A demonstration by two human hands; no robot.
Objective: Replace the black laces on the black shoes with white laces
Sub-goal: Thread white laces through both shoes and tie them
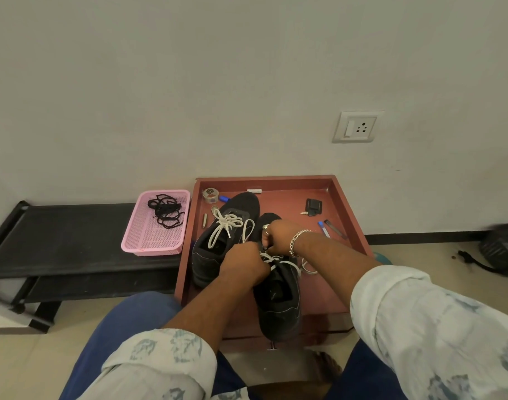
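Black near shoe (278,307) points toe-first toward wall.

Bare tray floor (287,203) beyond 2 shoes (226,241).

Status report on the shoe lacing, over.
Left hand and right hand both pinching white lace on near shoe. Far shoe laced white. Nothing in the way.

Red tray (353,223) w/ two black shoes (218,241) (white-laced), black bench (73,232), pink basket (154,235)
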